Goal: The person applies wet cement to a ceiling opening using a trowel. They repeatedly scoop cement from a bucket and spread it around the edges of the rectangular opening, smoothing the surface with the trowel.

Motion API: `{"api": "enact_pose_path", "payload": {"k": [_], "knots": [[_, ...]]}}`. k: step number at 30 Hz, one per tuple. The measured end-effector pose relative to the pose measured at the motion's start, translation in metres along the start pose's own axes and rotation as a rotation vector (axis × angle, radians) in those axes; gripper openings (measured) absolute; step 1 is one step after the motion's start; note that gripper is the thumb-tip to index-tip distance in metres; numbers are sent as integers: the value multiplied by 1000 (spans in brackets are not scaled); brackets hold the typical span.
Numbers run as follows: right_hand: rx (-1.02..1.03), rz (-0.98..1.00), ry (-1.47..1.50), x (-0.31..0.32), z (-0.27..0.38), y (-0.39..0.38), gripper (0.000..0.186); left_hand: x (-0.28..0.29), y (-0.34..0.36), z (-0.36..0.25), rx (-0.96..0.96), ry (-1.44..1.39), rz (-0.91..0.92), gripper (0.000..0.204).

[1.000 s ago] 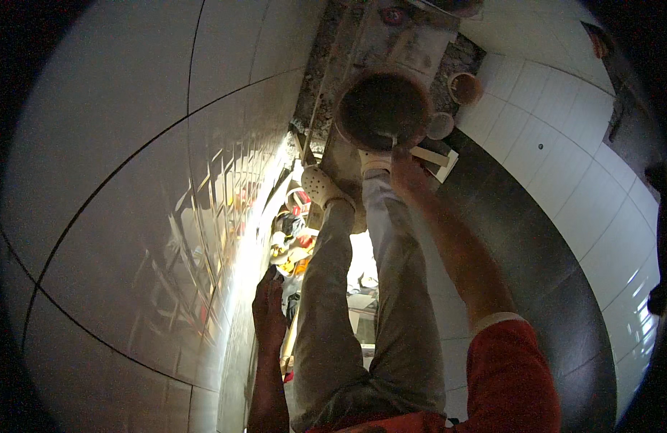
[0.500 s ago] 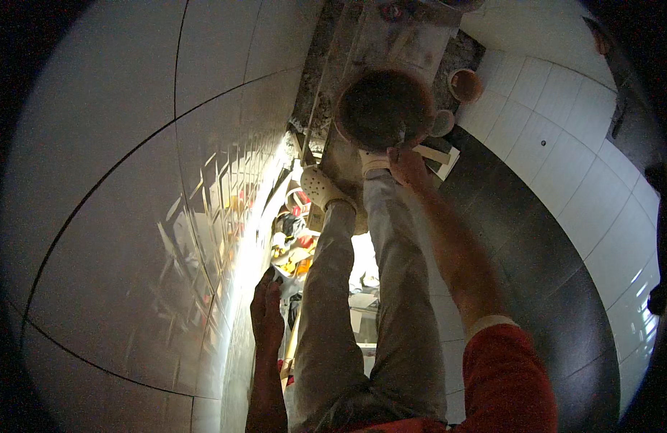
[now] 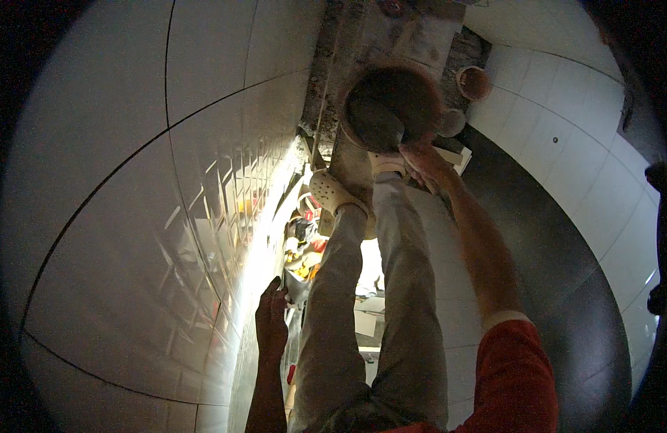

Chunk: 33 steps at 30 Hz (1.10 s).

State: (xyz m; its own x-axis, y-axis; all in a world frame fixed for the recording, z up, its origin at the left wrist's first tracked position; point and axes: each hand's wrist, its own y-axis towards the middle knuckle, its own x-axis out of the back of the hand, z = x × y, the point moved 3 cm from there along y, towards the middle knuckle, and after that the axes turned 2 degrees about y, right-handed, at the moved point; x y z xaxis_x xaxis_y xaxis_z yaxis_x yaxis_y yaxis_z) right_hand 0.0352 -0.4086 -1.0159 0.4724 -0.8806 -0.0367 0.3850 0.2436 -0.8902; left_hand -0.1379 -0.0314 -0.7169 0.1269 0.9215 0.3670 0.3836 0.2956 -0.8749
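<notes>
My right hand (image 3: 429, 164) grips a trowel (image 3: 386, 126) by its handle, with the blade inside a round, dark bucket (image 3: 433, 94) near my feet. The bucket's contents are too dark to make out. My left hand (image 3: 271, 310) is low on the left, beside the brightly lit edge of the tiled wall, its fingers curled round something I cannot make out. My legs, in light trousers, end in cream clogs (image 3: 332, 189) on a dusty, dark board (image 3: 351, 166), just short of the bucket.
Large white wall tiles (image 3: 110, 216) fill the left. A small orange pot (image 3: 472, 84) and a pale round container (image 3: 450, 123) stand beyond the bucket. A dark tiled band (image 3: 546, 267) curves down the right beside white tiles. Lit colourful clutter (image 3: 301, 263) shows below, between wall and leg.
The trowel's blade has swung further into the bucket and shows larger. My right hand has shifted slightly rightward. My left hand sits a little lower in the view.
</notes>
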Motion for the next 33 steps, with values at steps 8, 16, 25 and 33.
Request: {"api": "enact_pose_path", "payload": {"k": [8,16,25,33], "knots": [[621,-509,-835,1,-5,-53,35,6,1,-11,43,-176,-27,46],[182,-378,-914,-14,30,-41,28,-2,3,-19,51,-83,71,66],[167,-346,-1046,8,60,-61,26,13,13,-19,-1,-91,32,66],[227,-496,-1043,-11,14,-30,31,3,13,-13,4,-94,77,64]]}}
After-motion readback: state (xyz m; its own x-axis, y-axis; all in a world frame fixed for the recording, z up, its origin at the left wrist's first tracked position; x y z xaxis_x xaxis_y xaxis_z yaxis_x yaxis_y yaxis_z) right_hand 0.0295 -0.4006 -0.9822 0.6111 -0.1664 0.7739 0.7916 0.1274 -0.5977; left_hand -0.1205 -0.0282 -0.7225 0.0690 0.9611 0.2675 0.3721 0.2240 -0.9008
